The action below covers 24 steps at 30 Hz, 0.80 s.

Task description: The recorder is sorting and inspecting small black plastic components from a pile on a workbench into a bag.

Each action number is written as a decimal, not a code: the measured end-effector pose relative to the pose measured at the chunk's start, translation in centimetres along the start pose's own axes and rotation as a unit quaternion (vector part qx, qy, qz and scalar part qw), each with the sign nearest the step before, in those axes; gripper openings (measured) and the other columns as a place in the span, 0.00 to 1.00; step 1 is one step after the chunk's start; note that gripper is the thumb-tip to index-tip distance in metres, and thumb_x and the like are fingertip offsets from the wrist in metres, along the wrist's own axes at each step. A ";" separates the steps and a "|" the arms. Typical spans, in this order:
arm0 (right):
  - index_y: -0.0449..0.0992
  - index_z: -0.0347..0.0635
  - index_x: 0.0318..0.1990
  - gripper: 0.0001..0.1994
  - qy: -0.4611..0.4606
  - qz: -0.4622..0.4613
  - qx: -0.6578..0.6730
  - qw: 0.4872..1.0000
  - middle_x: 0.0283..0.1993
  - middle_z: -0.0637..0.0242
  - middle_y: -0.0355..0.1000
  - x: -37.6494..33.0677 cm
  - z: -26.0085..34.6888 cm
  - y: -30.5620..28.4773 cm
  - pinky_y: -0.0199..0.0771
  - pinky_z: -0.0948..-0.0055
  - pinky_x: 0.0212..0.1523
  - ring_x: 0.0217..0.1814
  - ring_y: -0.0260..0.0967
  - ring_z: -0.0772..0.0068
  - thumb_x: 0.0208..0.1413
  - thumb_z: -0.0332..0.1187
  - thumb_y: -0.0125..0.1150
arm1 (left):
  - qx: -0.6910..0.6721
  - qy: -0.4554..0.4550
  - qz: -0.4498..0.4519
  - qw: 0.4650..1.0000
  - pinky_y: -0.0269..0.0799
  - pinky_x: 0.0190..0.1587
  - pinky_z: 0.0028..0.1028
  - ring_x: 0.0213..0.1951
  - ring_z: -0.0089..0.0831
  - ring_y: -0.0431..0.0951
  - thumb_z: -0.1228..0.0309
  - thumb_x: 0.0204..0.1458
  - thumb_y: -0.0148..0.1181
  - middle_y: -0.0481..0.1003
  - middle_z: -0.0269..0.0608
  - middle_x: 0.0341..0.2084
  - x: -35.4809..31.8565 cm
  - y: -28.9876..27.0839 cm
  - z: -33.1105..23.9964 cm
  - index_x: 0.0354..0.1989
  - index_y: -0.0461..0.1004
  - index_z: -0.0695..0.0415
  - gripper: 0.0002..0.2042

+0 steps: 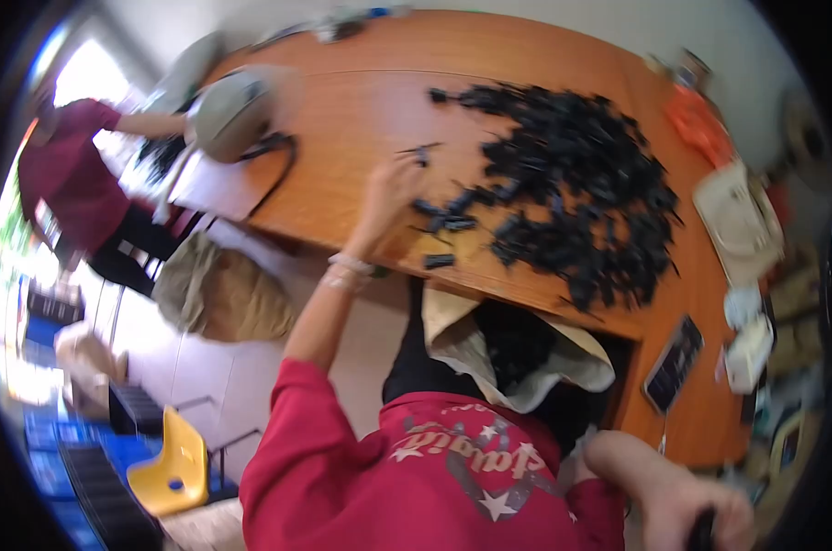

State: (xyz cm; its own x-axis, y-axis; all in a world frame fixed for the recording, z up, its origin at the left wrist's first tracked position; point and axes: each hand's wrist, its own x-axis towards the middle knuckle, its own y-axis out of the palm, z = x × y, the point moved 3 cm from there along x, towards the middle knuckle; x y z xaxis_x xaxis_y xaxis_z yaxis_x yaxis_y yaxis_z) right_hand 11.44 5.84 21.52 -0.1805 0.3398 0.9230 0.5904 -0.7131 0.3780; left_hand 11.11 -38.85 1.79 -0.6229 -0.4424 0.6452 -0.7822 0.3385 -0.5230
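Small black plastic part (422,151) sits pinched in the fingertips of the left hand (390,188), at its one o'clock above the wooden table (342,119); it looks light, stiff and best held by its ends. At the table's three o'clock lies the black parts heap (581,193). The right hand (686,505), at five o'clock, grips something dark, though I cannot tell what.
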 end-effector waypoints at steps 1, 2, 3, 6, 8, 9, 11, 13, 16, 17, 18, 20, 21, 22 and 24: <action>0.63 0.45 0.27 0.10 0.058 -0.095 0.153 0.982 0.26 0.70 0.57 -1.0 0.2 -2.5 0.57 0.77 0.29 0.26 0.54 0.77 0.52 0.40 0.50 | 0.010 -0.017 -0.011 1.000 0.66 0.51 0.31 0.46 0.41 0.74 0.73 0.52 0.53 0.75 0.52 0.41 -0.1 -0.8 -1.8 0.40 0.75 0.65 0.11; 0.62 0.43 0.24 0.10 0.126 -0.122 0.029 0.984 0.22 0.70 0.55 -2.9 -0.8 -2.6 0.51 0.79 0.23 0.22 0.51 0.80 0.51 0.38 0.46 | 0.018 -0.018 -0.002 1.000 0.66 0.50 0.31 0.46 0.40 0.73 0.73 0.52 0.53 0.75 0.50 0.41 -0.4 -0.7 -2.1 0.40 0.75 0.66 0.10; 0.62 0.40 0.24 0.10 0.144 -0.127 -0.262 0.946 0.21 0.70 0.53 -5.3 -2.1 -3.0 0.49 0.78 0.20 0.20 0.50 0.78 0.51 0.36 0.46 | 0.043 -0.022 0.003 0.999 0.66 0.49 0.31 0.45 0.39 0.74 0.74 0.53 0.52 0.75 0.50 0.40 -1.0 -1.2 -2.7 0.39 0.75 0.65 0.10; 0.72 0.37 0.37 0.06 0.461 0.076 -0.301 0.831 0.30 0.61 0.74 -9.3 -5.0 -2.4 0.68 0.74 0.28 0.25 0.69 0.67 0.51 0.23 0.53 | 0.059 -0.012 0.039 0.997 0.67 0.47 0.28 0.41 0.36 0.75 0.76 0.54 0.52 0.75 0.48 0.37 -1.8 -1.2 -4.9 0.39 0.75 0.66 0.09; 0.73 0.36 0.37 0.10 0.459 0.288 -0.337 0.770 0.33 0.61 0.73 -13.4 -6.5 -3.2 0.70 0.73 0.35 0.30 0.72 0.65 0.45 0.23 0.59 | 0.035 0.006 0.033 0.999 0.68 0.43 0.26 0.38 0.34 0.75 0.78 0.53 0.52 0.75 0.47 0.34 -2.4 -0.6 -6.7 0.37 0.75 0.68 0.07; 0.72 0.37 0.38 0.13 0.447 0.367 -0.323 0.749 0.33 0.62 0.72 -15.5 -6.5 -2.9 0.71 0.71 0.36 0.33 0.71 0.61 0.42 0.23 0.61 | 0.030 0.012 0.040 0.999 0.68 0.42 0.25 0.37 0.33 0.75 0.78 0.53 0.52 0.75 0.47 0.33 -2.8 -0.6 -7.2 0.37 0.74 0.68 0.07; 0.69 0.38 0.37 0.15 0.404 0.492 -0.366 0.679 0.33 0.63 0.67 -18.4 -5.8 -2.0 0.72 0.69 0.35 0.42 0.67 0.63 0.37 0.26 0.62 | 0.019 0.037 0.045 0.998 0.69 0.41 0.24 0.36 0.30 0.75 0.77 0.54 0.52 0.76 0.45 0.33 -3.3 0.2 -7.9 0.37 0.75 0.68 0.08; 0.68 0.39 0.32 0.06 0.366 0.538 -0.400 0.645 0.30 0.64 0.66 -19.7 -5.0 -1.0 0.71 0.72 0.31 0.39 0.66 0.66 0.45 0.28 0.51 | -0.029 0.016 0.073 0.997 0.68 0.41 0.23 0.36 0.28 0.75 0.77 0.54 0.51 0.76 0.44 0.33 -3.4 1.4 -8.3 0.37 0.75 0.68 0.08; 0.68 0.38 0.28 0.05 0.359 0.562 -0.429 0.609 0.27 0.62 0.68 -20.8 -3.9 -0.2 0.71 0.73 0.28 0.33 0.69 0.67 0.43 0.29 0.52 | -0.037 0.037 0.102 0.993 0.68 0.42 0.24 0.37 0.27 0.74 0.77 0.55 0.50 0.76 0.44 0.34 -3.2 2.4 -9.1 0.38 0.74 0.67 0.08; 0.68 0.38 0.27 0.05 0.363 0.568 -0.431 0.600 0.26 0.61 0.69 -20.8 -3.4 0.1 0.71 0.73 0.27 0.31 0.70 0.67 0.43 0.29 0.53 | -0.048 0.058 0.101 0.992 0.68 0.43 0.24 0.38 0.28 0.74 0.77 0.55 0.50 0.76 0.44 0.35 -3.3 2.4 -10.2 0.38 0.74 0.67 0.08; 0.68 0.38 0.25 0.04 0.359 0.565 -0.435 0.602 0.22 0.60 0.70 -21.1 -2.8 0.3 0.71 0.72 0.23 0.26 0.71 0.67 0.43 0.29 0.52 | -0.047 0.071 0.107 0.991 0.68 0.43 0.25 0.38 0.28 0.74 0.77 0.55 0.50 0.76 0.44 0.35 -3.5 2.5 -11.3 0.39 0.74 0.67 0.08; 0.68 0.39 0.25 0.04 0.366 0.579 -0.419 0.595 0.21 0.61 0.70 -21.4 -2.1 0.8 0.70 0.71 0.22 0.24 0.72 0.67 0.43 0.29 0.52 | -0.042 0.078 0.105 0.991 0.68 0.44 0.25 0.39 0.30 0.75 0.77 0.55 0.50 0.76 0.44 0.35 -4.1 2.7 -11.8 0.39 0.74 0.67 0.08; 0.68 0.39 0.24 0.04 0.375 0.592 -0.402 0.589 0.20 0.61 0.70 -21.6 -1.8 0.9 0.69 0.71 0.20 0.23 0.72 0.66 0.43 0.29 0.52 | -0.046 0.076 0.115 0.989 0.68 0.45 0.25 0.40 0.29 0.75 0.76 0.56 0.50 0.76 0.43 0.36 -4.4 3.2 -11.7 0.39 0.75 0.66 0.09; 0.68 0.39 0.23 0.04 0.351 0.581 -0.404 0.613 0.17 0.61 0.69 -21.6 -1.5 1.0 0.69 0.70 0.18 0.20 0.71 0.66 0.43 0.29 0.52 | -0.040 0.076 0.126 0.988 0.68 0.45 0.24 0.41 0.27 0.74 0.75 0.56 0.50 0.76 0.42 0.37 -4.7 3.0 -11.7 0.40 0.75 0.65 0.09; 0.68 0.38 0.22 0.04 0.358 0.590 -0.402 0.601 0.15 0.61 0.69 -21.8 -1.1 1.0 0.69 0.70 0.18 0.19 0.71 0.66 0.42 0.28 0.52 | -0.037 0.053 0.117 0.991 0.68 0.44 0.24 0.39 0.29 0.75 0.77 0.55 0.51 0.76 0.43 0.35 -5.5 2.6 -11.9 0.39 0.75 0.66 0.08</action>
State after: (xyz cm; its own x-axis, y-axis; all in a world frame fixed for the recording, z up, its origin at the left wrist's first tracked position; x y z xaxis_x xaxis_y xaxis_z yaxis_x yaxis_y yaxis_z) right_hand 15.08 -2.97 1.89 -0.4719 -0.8402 0.2673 0.1198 -0.3614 -0.9247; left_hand 12.31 -25.69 3.48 -0.7827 -0.2566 0.5670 -0.6119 0.4838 -0.6257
